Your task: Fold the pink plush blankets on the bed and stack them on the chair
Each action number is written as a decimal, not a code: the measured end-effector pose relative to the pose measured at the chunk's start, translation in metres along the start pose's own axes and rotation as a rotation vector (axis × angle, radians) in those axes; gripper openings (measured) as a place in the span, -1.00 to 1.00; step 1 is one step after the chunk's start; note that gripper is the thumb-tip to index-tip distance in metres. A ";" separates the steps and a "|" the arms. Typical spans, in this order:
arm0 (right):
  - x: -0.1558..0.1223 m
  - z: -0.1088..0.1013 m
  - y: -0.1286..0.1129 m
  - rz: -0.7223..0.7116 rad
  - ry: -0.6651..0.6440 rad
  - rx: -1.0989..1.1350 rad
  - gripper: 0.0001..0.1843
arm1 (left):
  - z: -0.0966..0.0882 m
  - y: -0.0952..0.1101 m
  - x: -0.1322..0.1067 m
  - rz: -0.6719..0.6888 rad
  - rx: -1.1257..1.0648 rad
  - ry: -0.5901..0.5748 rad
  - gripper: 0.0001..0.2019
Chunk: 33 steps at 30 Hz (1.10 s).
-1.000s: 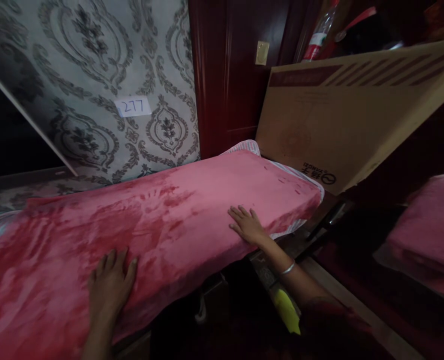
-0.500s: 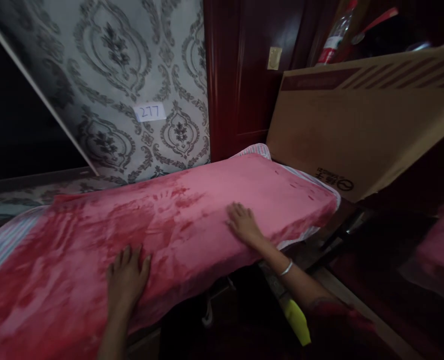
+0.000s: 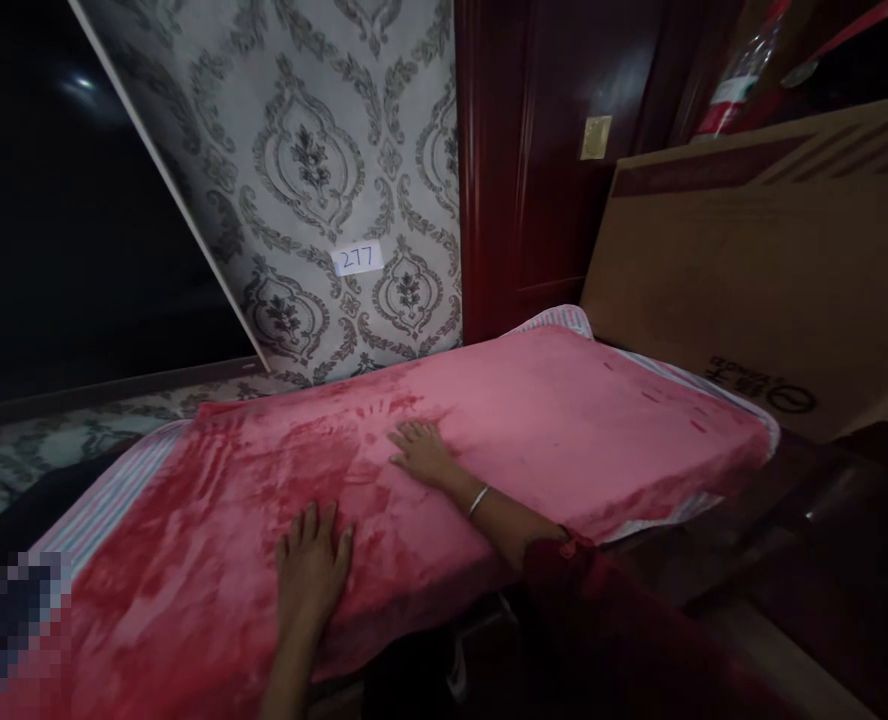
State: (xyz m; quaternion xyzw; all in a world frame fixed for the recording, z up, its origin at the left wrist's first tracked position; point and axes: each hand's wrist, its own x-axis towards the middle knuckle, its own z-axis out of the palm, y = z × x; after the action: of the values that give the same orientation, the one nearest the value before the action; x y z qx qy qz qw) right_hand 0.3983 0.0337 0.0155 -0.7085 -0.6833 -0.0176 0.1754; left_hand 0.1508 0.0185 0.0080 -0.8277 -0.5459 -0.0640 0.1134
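A pink plush blanket (image 3: 564,420) covers a narrow bed, with a striped sheet (image 3: 114,490) showing at its left and far edges. My left hand (image 3: 310,570) lies flat on the blanket near the front edge, fingers spread and open. My right hand (image 3: 423,452) also rests palm down on the blanket, further in toward the middle, fingers stretched out. A silver bangle (image 3: 478,500) sits on my right wrist, and a dark red sleeve covers that arm.
A large cardboard box (image 3: 759,280) leans at the bed's right end. Patterned wallpaper with a small label reading 277 (image 3: 358,259) stands behind the bed. A dark red wooden door (image 3: 534,170) is beside it. A bottle (image 3: 729,90) stands behind the box.
My right hand has slid left across the blanket toward the middle of the bed. My left hand stays flat near the front edge. The view has turned left.
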 end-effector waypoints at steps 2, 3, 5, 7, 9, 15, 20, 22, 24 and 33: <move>-0.001 -0.004 0.033 0.100 0.006 -0.018 -0.39 | 0.002 -0.001 0.000 -0.006 -0.002 0.002 -0.47; -0.003 -0.008 0.050 0.163 -0.002 -0.031 -0.38 | 0.002 -0.001 0.000 -0.005 -0.003 0.002 -0.47; -0.008 -0.017 0.079 0.326 -0.037 -0.062 -0.37 | 0.004 -0.001 0.000 -0.007 -0.005 0.000 -0.47; -0.011 -0.026 0.097 0.491 -0.061 -0.096 -0.36 | 0.005 -0.001 0.001 -0.013 -0.006 -0.004 -0.47; -0.010 -0.029 0.098 0.566 -0.044 -0.118 -0.35 | 0.005 0.000 0.001 -0.021 -0.007 -0.006 -0.47; 0.013 -0.004 0.020 0.050 -0.062 -0.001 -0.36 | 0.004 0.000 -0.001 -0.024 -0.011 -0.021 -0.48; 0.040 0.015 -0.019 -0.173 -0.107 0.058 -0.42 | 0.005 -0.001 -0.002 -0.031 -0.024 -0.010 -0.49; 0.048 0.014 -0.008 -0.133 -0.105 0.051 -0.43 | 0.005 -0.002 -0.002 -0.035 -0.031 -0.015 -0.49; 0.054 0.010 0.013 -0.040 -0.092 0.031 -0.42 | 0.006 -0.002 -0.002 -0.041 -0.043 -0.035 -0.48; 0.051 0.012 0.066 0.188 -0.115 -0.103 -0.40 | -0.008 0.009 -0.005 -0.082 -0.257 -0.168 -0.42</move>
State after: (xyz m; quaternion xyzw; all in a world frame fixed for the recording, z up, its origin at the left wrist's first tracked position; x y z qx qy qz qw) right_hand 0.4633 0.0855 0.0026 -0.7772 -0.6212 0.0046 0.1001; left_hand 0.1578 0.0087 0.0134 -0.8149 -0.5740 -0.0685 -0.0424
